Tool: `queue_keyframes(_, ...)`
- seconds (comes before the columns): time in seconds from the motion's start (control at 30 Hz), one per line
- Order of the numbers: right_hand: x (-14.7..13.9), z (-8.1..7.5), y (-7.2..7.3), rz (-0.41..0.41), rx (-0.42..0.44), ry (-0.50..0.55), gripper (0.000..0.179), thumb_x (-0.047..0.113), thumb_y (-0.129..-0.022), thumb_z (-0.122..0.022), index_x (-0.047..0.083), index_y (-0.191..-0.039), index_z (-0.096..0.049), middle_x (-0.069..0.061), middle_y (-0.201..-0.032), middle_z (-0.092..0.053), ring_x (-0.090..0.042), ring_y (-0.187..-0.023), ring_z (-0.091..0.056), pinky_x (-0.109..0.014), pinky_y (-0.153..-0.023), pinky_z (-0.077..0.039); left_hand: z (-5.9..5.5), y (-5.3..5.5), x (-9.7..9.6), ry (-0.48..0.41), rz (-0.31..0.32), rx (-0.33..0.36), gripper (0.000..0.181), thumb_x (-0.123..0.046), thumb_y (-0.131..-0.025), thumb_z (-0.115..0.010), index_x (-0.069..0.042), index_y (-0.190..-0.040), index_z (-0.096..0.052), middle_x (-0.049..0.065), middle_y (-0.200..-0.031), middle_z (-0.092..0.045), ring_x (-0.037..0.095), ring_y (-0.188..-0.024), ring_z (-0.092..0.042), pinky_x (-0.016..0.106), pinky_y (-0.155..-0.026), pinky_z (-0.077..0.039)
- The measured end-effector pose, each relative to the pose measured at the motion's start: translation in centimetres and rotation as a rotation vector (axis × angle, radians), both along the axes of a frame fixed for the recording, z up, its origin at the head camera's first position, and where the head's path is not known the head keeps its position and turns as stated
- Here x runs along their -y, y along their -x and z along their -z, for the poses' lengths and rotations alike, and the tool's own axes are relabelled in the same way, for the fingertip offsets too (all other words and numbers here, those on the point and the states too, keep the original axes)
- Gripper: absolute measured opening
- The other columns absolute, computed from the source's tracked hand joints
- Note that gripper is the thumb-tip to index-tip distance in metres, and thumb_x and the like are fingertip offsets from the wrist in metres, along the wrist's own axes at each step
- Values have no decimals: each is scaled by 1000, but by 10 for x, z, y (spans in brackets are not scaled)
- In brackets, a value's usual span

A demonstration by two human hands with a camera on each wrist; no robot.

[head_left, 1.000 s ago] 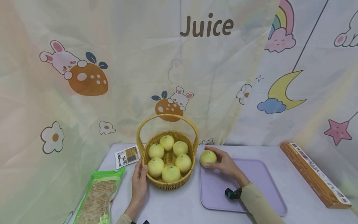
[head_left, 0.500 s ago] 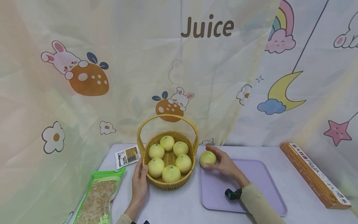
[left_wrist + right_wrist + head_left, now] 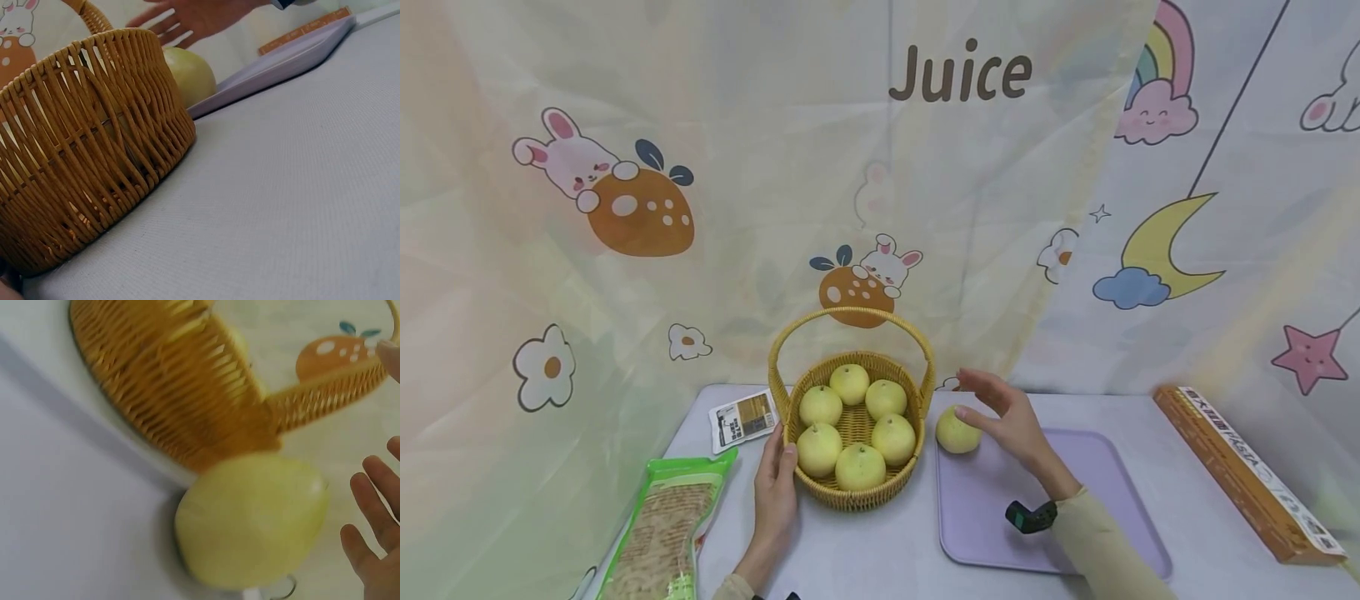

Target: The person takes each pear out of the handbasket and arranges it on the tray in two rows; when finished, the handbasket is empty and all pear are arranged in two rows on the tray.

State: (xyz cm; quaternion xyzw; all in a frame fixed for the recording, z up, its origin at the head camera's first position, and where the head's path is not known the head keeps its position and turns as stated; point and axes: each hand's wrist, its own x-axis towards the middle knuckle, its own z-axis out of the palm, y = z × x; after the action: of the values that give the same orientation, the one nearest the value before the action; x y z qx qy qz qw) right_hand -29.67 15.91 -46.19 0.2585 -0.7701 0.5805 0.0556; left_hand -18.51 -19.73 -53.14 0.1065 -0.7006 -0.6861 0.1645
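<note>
A wicker basket [image 3: 853,500] with a tall arched handle holds several round, pale yellow pears [image 3: 861,467]. My left hand [image 3: 775,496] rests against the basket's left side, its thumb near the rim and the other fingers partly hidden; the left wrist view shows the woven wall close up. Right of the basket, a single pear [image 3: 957,431] lies at the far left corner of the lilac tray [image 3: 1007,508]. Over it my right hand [image 3: 1011,421] is spread and holds nothing. In the right wrist view, its fingers stand apart from that pear [image 3: 250,519].
A green-edged food packet [image 3: 662,525] lies at the front left, with a small white-and-brown sachet [image 3: 742,421] behind it. A long orange pasta box [image 3: 1247,475] lies along the right side. A printed curtain [image 3: 880,167] hangs behind the table.
My right hand has let go of the pear and lifted up and slightly right, its fingers spreading. The pear stays at the tray's corner. My left hand keeps its place at the basket.
</note>
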Motion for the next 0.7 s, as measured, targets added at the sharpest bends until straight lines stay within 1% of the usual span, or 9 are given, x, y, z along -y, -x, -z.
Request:
queue_keyframes(0.17, 9, -16, -9, -43, -81, 86, 50, 1, -95, -77, -2, -143, -61, -25, -142, -66, -17, -127, -67, -20, -110, -51, 0, 0, 0, 12, -2, 3, 59, -31, -115, -45, -19, -169, -26, 9, -178, -21, 33, -165, -18, 53, -136, -18)
queue_keyframes(0.3, 19, -26, -18, -100, -133, 121, 47, -6, -93, -75, -3, -139, -64, -28, -132, -70, -13, -121, -70, -24, -107, -56, 0, -1, 1, 21, -1, 5, 59, -32, -115, -45, -18, -170, -26, 10, -178, -20, 34, -165, -18, 54, -136, -18)
queue_keyframes(0.43, 29, -35, -28, -163, -143, 89, 48, -5, -92, -77, 0, -138, -65, -27, -129, -72, -14, -122, -72, -26, -107, -57, 0, -1, 1, 12, 2, 10, 60, -32, -115, -45, -19, -170, -25, 11, -178, -20, 35, -165, -18, 55, -135, -18)
queue_keyframes(0.5, 35, -38, -32, -189, -147, 56, 48, -2, -92, -78, 1, -139, -65, -22, -130, -73, -15, -123, -71, -27, -108, -57, 0, -1, 0, 4, 4, 12, 60, -33, -115, -45, -19, -170, -25, 10, -178, -20, 34, -165, -18, 54, -136, -17)
queue_keyframes(0.6, 43, -39, -37, -229, -168, 9, 49, 2, -94, -78, 1, -141, -64, -18, -133, -74, -18, -125, -71, -31, -110, -57, -1, -1, 0, 1, 7, 10, 60, -33, -115, -45, -18, -170, -25, 10, -178, -20, 34, -165, -18, 54, -136, -17)
queue_keyframes(0.7, 53, -38, -39, -260, -171, -2, 51, 3, -94, -79, 1, -142, -63, -17, -134, -73, -21, -127, -70, -37, -111, -57, -2, 0, 0, 6, 5, 7, 60, -33, -115, -45, -17, -170, -25, 10, -178, -20, 33, -165, -18, 53, -136, -17)
